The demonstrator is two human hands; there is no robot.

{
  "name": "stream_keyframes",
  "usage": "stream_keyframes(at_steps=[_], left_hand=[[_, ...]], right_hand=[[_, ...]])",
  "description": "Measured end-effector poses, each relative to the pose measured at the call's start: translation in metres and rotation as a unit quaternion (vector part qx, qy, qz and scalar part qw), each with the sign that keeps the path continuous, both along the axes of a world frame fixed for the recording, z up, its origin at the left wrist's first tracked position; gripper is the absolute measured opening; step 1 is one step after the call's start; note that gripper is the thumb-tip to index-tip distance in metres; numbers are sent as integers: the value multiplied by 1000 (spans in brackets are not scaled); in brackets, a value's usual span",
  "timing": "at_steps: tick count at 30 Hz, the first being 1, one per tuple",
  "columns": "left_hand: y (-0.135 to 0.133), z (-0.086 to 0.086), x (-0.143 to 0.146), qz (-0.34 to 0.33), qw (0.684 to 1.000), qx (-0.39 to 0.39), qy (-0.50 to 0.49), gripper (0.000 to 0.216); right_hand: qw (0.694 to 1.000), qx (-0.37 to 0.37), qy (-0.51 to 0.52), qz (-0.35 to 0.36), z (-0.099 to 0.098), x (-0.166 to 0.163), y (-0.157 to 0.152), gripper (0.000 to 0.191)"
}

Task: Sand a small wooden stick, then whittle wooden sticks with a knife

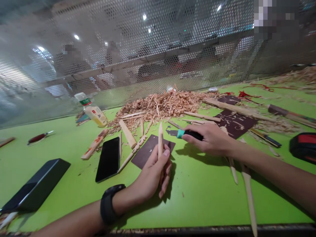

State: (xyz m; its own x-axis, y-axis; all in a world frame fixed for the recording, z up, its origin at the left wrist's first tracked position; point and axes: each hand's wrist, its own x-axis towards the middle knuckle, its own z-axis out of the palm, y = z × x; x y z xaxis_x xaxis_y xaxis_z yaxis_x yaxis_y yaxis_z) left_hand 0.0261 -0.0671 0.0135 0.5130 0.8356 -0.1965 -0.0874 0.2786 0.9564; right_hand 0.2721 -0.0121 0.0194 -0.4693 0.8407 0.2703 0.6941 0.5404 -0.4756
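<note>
My left hand [154, 171], with a black watch on the wrist, is closed around a thin wooden stick [160, 138] that stands upright with its pointed tip up. My right hand [211, 140] is closed on a utility knife [186, 133] with a black and teal handle; its short blade points left, just above the green table [197, 194]. A dark sheet of sandpaper [145, 153] lies under and behind the left hand. More carved sticks [249, 194] lie beneath my right forearm.
A heap of wood shavings [163, 105] lies in the middle back. A black phone [108, 158], a dark case [37, 187], a glue bottle [92, 110], several sticks and a second sandpaper sheet [234, 121] are spread about. A perforated screen stands behind, with people beyond it.
</note>
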Motion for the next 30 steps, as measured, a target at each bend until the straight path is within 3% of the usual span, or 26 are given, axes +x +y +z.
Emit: stream_keyframes(at_steps=[8,12,16,23,25,27,30], left_hand=[[-2,-5,-3,-11,999,8,51,36],[-4,-4,-3,-5,997,18,68,28],[-4,-3,-1,2,998,3,62,20],[-15,1,-3,-51,996,2,76,20],[-14,1,-5,-51,995,21,85,23],[-11,0,-6,-45,995,34,88,25],[-7,-3,-7,-46,995,33,79,30]], right_hand=[[994,-38,-17,104,-3,-16,-11,52],[993,-26,-24,110,-6,-18,-11,54],[996,25,-48,76,-10,-11,-2,54],[995,-1,-52,-89,-1,29,22,63],[994,4,-36,-104,2,29,19,65],[997,7,-21,-80,3,21,13,67],[1000,0,-14,16,1,3,1,66]])
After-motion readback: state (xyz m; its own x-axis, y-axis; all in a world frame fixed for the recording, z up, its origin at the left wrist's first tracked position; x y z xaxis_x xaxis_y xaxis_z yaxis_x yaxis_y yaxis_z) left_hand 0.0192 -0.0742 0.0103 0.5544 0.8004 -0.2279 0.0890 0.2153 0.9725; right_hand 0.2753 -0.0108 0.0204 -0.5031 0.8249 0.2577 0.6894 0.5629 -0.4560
